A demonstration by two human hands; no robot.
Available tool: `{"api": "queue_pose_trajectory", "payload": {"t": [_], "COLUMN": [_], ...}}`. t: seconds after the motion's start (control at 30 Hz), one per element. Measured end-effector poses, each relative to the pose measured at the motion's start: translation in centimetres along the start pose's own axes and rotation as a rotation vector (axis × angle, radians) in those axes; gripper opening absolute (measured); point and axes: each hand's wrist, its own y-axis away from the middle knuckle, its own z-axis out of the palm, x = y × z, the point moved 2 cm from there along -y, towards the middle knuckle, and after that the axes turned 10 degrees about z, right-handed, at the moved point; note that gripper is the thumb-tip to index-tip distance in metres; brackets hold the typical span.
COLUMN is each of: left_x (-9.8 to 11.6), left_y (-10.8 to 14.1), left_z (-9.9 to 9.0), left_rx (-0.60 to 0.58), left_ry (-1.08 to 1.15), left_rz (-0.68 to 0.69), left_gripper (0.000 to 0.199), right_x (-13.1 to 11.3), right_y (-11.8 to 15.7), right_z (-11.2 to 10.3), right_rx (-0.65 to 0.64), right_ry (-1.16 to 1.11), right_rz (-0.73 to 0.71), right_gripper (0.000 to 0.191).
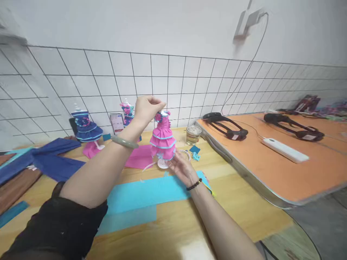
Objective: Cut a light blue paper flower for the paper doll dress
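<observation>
A small dress form wearing a pink tiered doll dress [163, 136] with light blue trim stands upright on its white round base [163, 164]. From above, my left hand [148, 107] pinches the form's top at the neck, its thumb and finger pressed together. My right hand [183, 168] is low at the right, its curled fingers against the skirt's hem and the base; some fingertips are hidden. A light blue fabric strip [146, 193] lies in front. Behind the dress is a flat pink cloth [139, 157].
Two more dressed forms stand behind: one in a blue doll dress [86, 124], another in a patterned doll dress [127, 110]. A phone [117, 123] leans near the wall. A lidded glass jar [193, 135] stands right. Black headsets [226, 126] and a white power strip [285, 150] lie on the orange table.
</observation>
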Motion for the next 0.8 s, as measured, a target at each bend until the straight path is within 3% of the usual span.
{"api": "queue_pose_trajectory", "payload": {"t": [0.17,0.37,0.8], "left_x": [-0.5,-0.5,-0.5], "left_y": [-0.1,-0.1,0.1], "left_z": [0.1,0.2,0.6], "left_rx": [-0.004,0.048,0.059], "left_ry": [0.0,-0.027,-0.092], "left_rz": [-0.003,-0.013,0.009], "left_gripper": [0.013,0.014,0.015], "right_x": [0.2,0.3,0.3], "right_y": [0.2,0.4,0.1], "right_z": [0.4,1.2,1.1], "right_rx": [0.033,0.051,0.172], "right_ry": [0.031,0.075,0.153], "right_rz": [0.011,-0.023,-0.122], "right_gripper": [0.028,0.042,0.027]}}
